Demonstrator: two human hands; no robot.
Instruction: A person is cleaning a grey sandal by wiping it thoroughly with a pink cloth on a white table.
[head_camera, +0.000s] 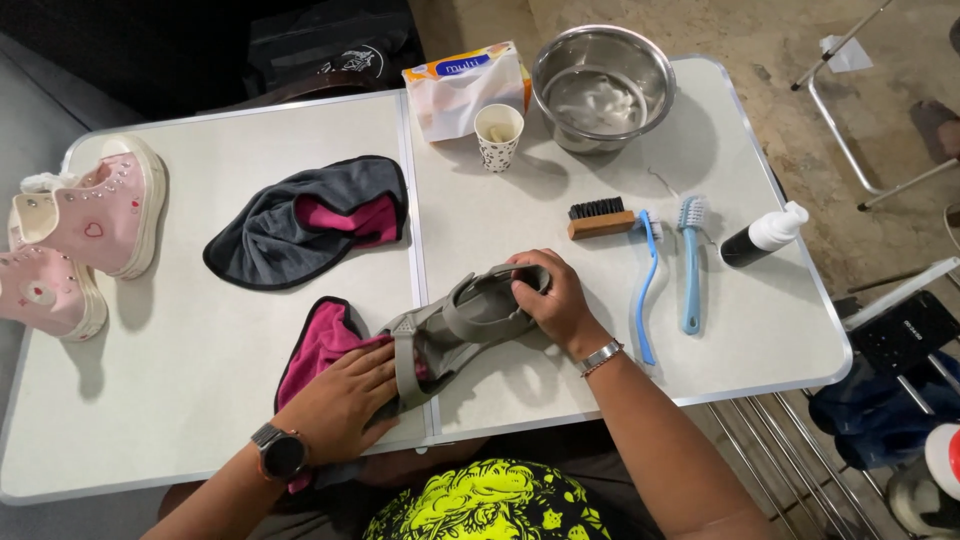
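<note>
Nearest the camera, the left hand (340, 400) lies flat, fingers spread, pressing a pink cloth (318, 345) against the heel strap of a grey sandal (465, 320) near the front edge of the white folding table (200, 400). Across it, the right hand (555, 300) curls over the sandal's toe end, fingers closed around it. Just right lie two blue brushes (690, 260), a small wooden brush (598, 218) and a dark foam bottle (765, 235). Behind stand a steel bowl (603, 85), a paper cup (498, 135) and a tissue pack (462, 85); a grey-and-pink cloth (310, 220) and pink sneakers (85, 230) sit left.
</note>
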